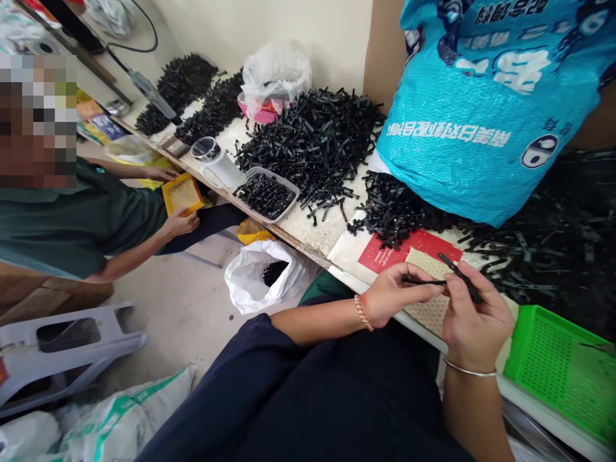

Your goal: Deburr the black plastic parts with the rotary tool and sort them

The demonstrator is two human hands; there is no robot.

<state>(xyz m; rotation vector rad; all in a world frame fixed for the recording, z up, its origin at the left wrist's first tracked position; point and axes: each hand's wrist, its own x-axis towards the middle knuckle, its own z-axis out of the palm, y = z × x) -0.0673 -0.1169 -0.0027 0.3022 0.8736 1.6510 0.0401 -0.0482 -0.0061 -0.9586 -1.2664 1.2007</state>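
Both my hands are raised over the near edge of the workbench. My left hand, with a beaded bracelet at the wrist, pinches a thin black plastic strip between thumb and fingers. The strip's far end meets the fingertips of my right hand, which wears a metal bangle. Held slantwise in that right hand is another black strip with a rounded end. Under the hands lie a beige honeycomb-patterned mat and a red printed sheet.
Heaped black strips cover much of the bench. A blue sack stands behind my hands; a green perforated basket is at right. A clear tub of black pieces sits left. A co-worker holds a yellow frame.
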